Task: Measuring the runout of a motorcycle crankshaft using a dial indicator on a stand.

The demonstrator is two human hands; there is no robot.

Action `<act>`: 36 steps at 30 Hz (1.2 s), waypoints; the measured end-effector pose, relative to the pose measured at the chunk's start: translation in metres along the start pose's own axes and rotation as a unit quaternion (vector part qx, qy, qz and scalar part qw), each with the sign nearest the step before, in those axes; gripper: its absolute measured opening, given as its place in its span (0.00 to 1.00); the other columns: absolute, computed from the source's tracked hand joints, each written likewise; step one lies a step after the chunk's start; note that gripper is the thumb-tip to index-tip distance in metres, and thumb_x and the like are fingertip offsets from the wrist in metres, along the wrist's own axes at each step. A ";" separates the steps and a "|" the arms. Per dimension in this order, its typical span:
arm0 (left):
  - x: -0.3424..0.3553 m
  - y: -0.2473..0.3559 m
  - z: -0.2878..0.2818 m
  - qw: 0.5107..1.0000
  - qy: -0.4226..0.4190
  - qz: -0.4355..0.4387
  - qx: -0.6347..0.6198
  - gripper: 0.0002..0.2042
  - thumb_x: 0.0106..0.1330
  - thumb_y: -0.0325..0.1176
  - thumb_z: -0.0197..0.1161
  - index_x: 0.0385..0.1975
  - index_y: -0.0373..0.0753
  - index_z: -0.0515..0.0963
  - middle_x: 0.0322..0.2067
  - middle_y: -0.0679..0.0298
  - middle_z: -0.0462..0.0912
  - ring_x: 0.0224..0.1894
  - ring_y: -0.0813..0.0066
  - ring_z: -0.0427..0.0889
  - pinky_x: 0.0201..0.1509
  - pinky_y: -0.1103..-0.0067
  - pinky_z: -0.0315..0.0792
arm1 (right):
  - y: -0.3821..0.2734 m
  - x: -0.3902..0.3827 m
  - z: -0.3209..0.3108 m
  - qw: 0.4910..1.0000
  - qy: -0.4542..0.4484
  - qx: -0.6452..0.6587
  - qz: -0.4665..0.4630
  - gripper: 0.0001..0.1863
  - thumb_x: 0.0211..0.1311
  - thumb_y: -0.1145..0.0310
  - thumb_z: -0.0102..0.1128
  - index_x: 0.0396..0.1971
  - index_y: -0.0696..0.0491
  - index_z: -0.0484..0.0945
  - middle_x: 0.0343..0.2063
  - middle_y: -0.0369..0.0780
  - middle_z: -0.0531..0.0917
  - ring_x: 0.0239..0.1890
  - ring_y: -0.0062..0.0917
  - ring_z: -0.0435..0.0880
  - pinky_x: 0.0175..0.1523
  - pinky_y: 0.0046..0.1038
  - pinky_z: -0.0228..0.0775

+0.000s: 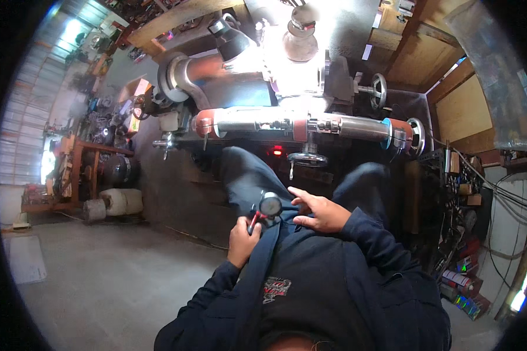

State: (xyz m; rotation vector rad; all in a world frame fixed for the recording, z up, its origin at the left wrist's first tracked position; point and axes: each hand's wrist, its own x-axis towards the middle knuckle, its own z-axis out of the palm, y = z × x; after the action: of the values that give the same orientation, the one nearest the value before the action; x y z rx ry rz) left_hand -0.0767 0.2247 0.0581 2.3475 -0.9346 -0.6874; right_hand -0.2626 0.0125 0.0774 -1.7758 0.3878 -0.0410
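Note:
In the head view my left hand (244,240) is closed around the red-and-black handle (255,219) of a small tool with a round dial gauge (270,204) at its upper end. My right hand (319,210) is open just right of the gauge, its fingers apart over my lap. My dark-trousered legs lie below a machine with a long horizontal metal cylinder assembly (357,127), fitted with orange blocks (300,128) and a handwheel (307,159) on its underside.
The machine's housing (228,79) and another handwheel (378,90) are behind the cylinder. A cluttered wooden rack (73,175) and white rolls (123,203) stand at left. Cables (495,193), hanging tools and a spray can (457,279) crowd the right wall.

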 end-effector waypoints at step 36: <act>0.224 0.108 -0.006 0.872 0.142 0.407 0.232 0.20 0.59 0.50 0.66 0.45 0.43 0.82 0.34 0.59 0.84 0.37 0.59 0.81 0.45 0.67 0.70 | 0.047 -0.049 -0.199 0.675 0.653 -0.332 0.084 0.16 0.71 0.64 0.50 0.49 0.55 0.80 0.46 0.47 0.84 0.48 0.41 0.84 0.52 0.36 0.76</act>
State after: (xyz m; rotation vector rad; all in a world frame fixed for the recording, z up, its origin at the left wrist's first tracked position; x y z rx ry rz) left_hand 0.0186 -0.0044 0.0714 2.0126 -1.9104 0.2468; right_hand -0.3670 -0.1694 0.0895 -2.1260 1.7822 -1.2426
